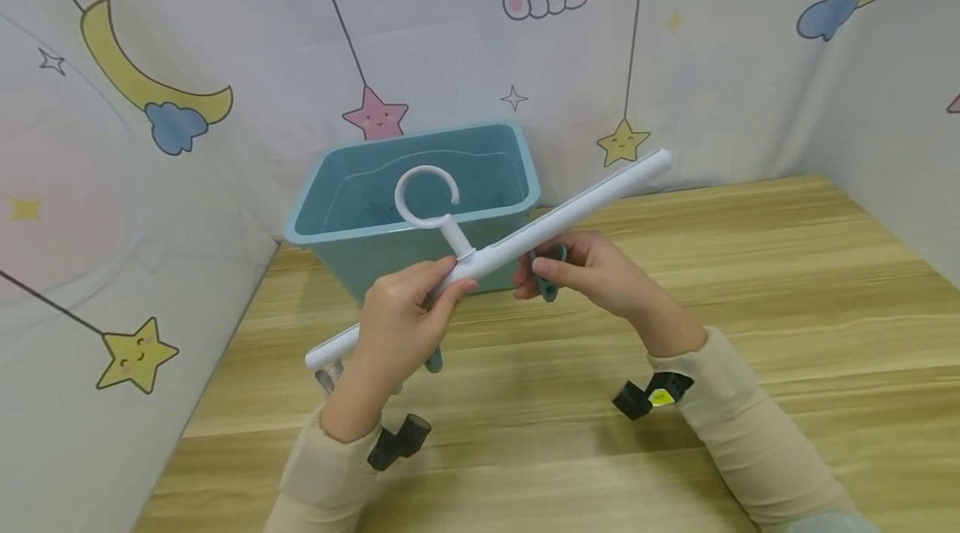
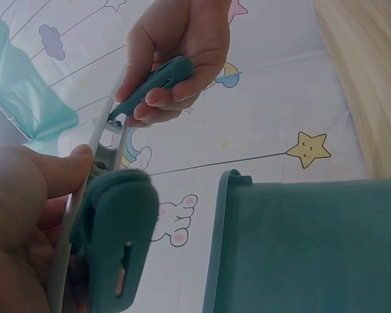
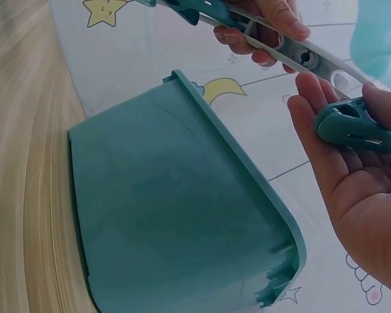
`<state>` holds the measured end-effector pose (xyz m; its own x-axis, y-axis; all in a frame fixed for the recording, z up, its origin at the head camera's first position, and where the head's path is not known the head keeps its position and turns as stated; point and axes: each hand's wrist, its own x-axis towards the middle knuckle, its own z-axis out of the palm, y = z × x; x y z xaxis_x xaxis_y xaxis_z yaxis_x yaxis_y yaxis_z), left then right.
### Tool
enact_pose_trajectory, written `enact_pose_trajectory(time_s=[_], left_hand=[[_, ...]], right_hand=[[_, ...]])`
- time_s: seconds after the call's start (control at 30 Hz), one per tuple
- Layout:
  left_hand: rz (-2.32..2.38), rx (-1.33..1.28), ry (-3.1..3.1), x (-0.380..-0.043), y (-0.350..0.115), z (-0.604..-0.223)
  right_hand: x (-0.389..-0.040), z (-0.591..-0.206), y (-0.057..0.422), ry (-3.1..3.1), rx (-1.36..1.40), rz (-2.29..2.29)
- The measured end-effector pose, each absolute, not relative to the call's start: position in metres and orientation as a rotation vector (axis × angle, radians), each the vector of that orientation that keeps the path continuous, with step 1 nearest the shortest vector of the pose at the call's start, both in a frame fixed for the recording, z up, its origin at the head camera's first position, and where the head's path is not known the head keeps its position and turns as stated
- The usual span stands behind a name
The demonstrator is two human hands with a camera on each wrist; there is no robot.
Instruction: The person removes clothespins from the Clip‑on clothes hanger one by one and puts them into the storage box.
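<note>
A white hanger bar (image 1: 577, 209) with a round hook (image 1: 401, 198) is held slanting in front of the bin, its right end higher. My left hand (image 1: 396, 321) grips the bar just beside the hook's base, thumb and fingers around it. Below the bar, my right hand (image 1: 603, 271) pinches a teal clip (image 1: 550, 288) between thumb and fingers; in the left wrist view this clip meets the bar's underside. Another teal clip (image 2: 120, 235) hangs under the bar by my left hand. At the bar's low end, a clear piece (image 1: 327, 379) shows partly behind my left wrist.
A teal plastic bin (image 1: 408, 233) stands behind the hanger on the wood-grain table (image 1: 750, 291). White cloth (image 1: 465, 42) printed with stars and moons encloses the back and sides. Small black cameras (image 1: 632, 400) sit on both wrists.
</note>
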<state>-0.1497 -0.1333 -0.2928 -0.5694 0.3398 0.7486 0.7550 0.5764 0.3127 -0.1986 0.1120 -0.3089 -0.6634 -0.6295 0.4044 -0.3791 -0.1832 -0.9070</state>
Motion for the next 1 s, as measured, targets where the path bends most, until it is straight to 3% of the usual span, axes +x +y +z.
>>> enact_pose_trajectory(time_s=[0.4,0.83,1.0], left_hand=[[-0.826,-0.862,-2.173,-0.150,-0.132,-0.294],[-0.805,-0.837,-2.167,-0.150,-0.133,-0.294],[-0.770,-0.820,-2.162,-0.151,-0.133,-0.295]], right_hand=[[-0.195,-0.306,0.109,1.993,-1.147,-2.005],[-0.180,-0.298,0.098,2.430,-0.869,-2.028],[-0.175,-0.303,0.091,2.703,-0.896,-2.050]])
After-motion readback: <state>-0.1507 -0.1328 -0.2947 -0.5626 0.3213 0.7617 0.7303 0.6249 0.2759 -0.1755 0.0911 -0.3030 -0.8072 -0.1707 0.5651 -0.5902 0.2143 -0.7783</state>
